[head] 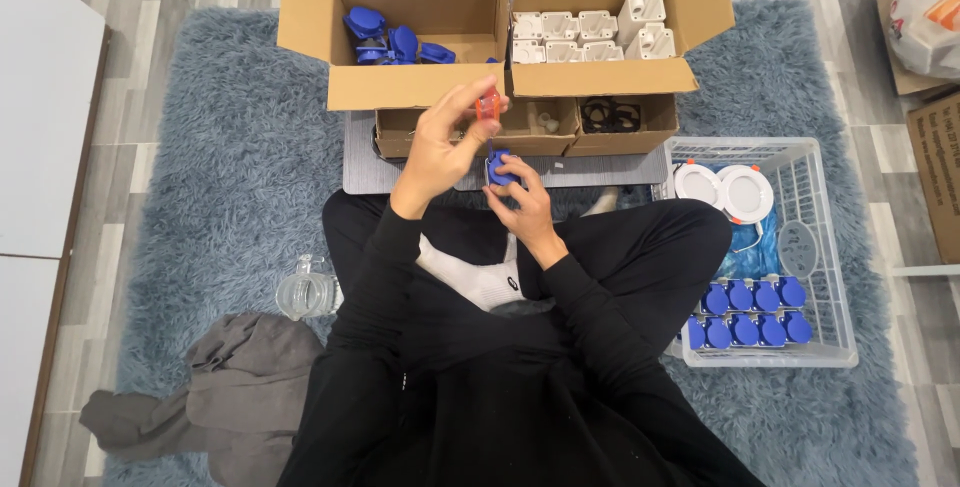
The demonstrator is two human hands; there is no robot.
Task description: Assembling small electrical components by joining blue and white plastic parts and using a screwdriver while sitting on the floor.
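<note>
I sit cross-legged on a blue-grey shaggy rug [230, 157]. My left hand [440, 152] is raised and pinches a small orange-red tool [488, 104] between thumb and fingers. Just below it, my right hand [520, 197] grips a small blue socket part [499, 168] over my lap. The tool's lower end points down toward the blue part; I cannot tell whether they touch.
Ahead stand an open cardboard box of blue parts [392, 45], one of white housings [596, 35], and low trays [540, 127] on a grey mat. A white wire basket [830, 247] at right holds blue parts and white discs. Grey cloth [230, 387] and a clear bottle [303, 292] lie left.
</note>
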